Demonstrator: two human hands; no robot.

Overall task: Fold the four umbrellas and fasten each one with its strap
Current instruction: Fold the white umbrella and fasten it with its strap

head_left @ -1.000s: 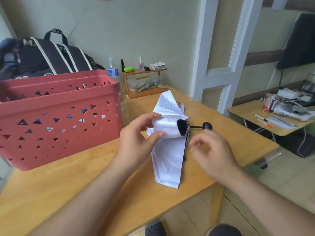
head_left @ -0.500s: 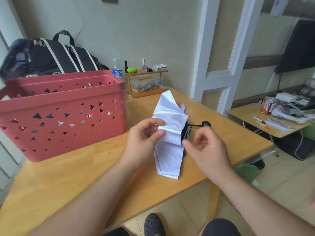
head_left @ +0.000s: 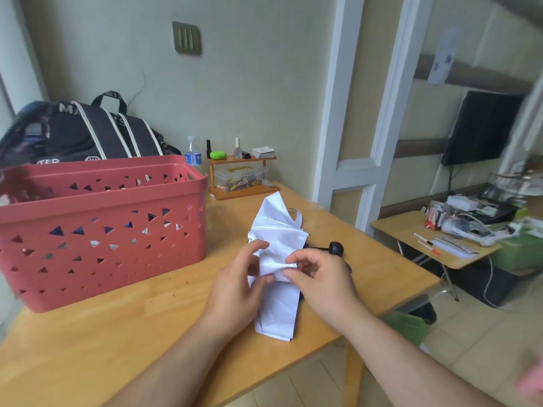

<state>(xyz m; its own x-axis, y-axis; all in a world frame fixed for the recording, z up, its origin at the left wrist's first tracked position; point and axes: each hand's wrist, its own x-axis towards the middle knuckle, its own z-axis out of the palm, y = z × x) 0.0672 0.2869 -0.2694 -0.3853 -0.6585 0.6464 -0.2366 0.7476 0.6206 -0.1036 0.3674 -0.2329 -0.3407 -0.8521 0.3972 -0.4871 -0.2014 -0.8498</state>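
Note:
A white folding umbrella lies on the wooden table, its canopy loosely bunched and unfastened. Its black shaft ends in a round black knob pointing right. A white strap loop shows at the far side of the canopy. My left hand holds the left side of the fabric between thumb and fingers. My right hand pinches a fold of the white fabric at the umbrella's middle. Other umbrellas are not plainly visible.
A large red perforated basket stands on the table's left, a black bag behind it. A small wooden shelf with bottles sits at the back. The table's right edge is close to the umbrella; a low cluttered side table stands beyond.
My right hand moved left onto the umbrella and took a pinch of fabric. My left hand shifted lower along the canopy's left side. The view tilted upward.

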